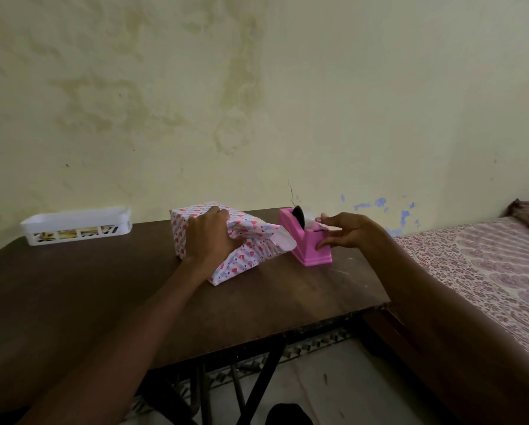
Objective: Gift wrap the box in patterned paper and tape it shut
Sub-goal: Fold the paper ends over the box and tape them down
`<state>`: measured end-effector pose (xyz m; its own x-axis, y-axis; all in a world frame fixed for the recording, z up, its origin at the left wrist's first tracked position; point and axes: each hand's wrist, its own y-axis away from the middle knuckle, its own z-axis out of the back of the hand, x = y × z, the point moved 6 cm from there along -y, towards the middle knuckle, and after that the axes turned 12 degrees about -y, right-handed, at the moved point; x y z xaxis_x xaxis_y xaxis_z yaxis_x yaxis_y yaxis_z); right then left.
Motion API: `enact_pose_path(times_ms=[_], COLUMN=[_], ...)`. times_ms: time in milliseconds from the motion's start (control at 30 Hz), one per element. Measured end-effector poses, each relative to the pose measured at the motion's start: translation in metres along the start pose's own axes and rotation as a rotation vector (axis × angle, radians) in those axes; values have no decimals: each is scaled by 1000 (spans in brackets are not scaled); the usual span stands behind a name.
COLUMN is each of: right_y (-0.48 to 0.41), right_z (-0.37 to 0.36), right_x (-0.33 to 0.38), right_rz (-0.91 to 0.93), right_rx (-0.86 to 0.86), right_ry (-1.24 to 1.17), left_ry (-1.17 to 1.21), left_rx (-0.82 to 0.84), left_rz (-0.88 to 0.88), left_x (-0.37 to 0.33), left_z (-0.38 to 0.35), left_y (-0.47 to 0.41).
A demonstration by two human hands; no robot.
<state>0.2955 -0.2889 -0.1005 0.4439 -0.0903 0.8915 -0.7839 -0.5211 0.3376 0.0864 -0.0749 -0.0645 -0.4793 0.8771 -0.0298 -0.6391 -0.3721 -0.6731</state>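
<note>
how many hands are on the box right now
1. The left hand holds the paper down on the box. The right hand is off the box, touching the pink tape dispenser beside it.

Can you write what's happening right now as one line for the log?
step: taping | left hand: holds paper down on box | right hand: touches pink tape dispenser | end flap: loose
</note>
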Motion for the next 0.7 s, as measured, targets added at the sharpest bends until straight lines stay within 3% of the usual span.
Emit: enact_pose_path(times_ms=[333, 467, 700], right_y=[3, -13, -20], right_z=[12, 20, 29], right_x=[-29, -39, -14], right_rz=[136, 204, 422], right_rx=[104, 16, -350], right_ry=[-203, -16, 487], left_ry=[3, -5, 18], left_rx=[-4, -3, 17], left_rz=[16, 13, 9], left_x=[-2, -1, -4], left_z=[2, 0, 4], left_y=[1, 1, 1])
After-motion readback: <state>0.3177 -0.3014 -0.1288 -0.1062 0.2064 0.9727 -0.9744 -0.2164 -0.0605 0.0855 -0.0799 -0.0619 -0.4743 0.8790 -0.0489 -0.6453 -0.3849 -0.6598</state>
